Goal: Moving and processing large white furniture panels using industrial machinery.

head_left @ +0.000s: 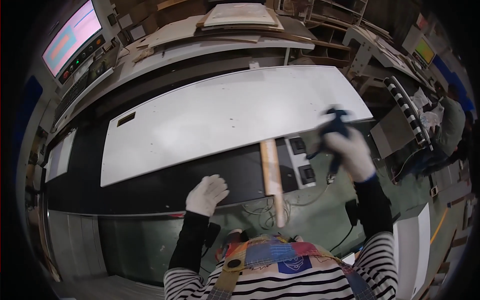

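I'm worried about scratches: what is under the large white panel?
Beside the near edge of the white panel, the black worktop shows; a wooden strip reaches that edge. Anything directly beneath is covered.

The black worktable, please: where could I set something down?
Bare worktable shows left of the left hand, in front of the white panel, and between that hand and the wooden strip. The right end is crowded with the strip and black blocks.

Long white flat panel (220, 117) on black-topped counter (155, 192). White-gloved right grip (351, 152) holds blurred dark-blue handheld tool (335, 127) near panel's right end; white-gloved left grip (205, 195) loose, in front of panel.
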Demonstrator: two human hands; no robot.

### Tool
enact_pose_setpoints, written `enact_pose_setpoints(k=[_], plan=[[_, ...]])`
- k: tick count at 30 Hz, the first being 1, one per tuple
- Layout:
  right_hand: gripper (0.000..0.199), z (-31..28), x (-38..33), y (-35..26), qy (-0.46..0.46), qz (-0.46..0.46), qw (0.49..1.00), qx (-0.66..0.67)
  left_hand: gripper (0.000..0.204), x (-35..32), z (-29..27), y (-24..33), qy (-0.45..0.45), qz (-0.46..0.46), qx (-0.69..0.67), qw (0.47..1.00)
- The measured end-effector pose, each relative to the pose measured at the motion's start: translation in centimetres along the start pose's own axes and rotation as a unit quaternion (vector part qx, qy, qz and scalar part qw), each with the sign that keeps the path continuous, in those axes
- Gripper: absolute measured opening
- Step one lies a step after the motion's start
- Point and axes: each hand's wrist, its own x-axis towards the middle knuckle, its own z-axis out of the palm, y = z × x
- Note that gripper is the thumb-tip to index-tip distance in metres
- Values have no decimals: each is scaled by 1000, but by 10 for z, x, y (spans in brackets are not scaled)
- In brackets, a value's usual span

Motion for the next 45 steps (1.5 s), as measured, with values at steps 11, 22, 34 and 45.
enact_pose_setpoints(k=[11, 22, 34, 45], plan=[[32, -330, -50, 63, 285, 181, 920, -200, 48, -159, 46, -182, 204, 150, -74, 964], [35, -56, -58, 90, -223, 41, 965, 130, 42, -196, 84, -187, 190, 219, -75, 954], [61, -34, 36, 114, -454, -130, 843, -256, 43, -38, 28, -52, 141, 189, -140, 962], [69, -412, 242, 210, 206, 208, 735, -612, 40, 91, 29, 28, 201, 246, -186, 930]])
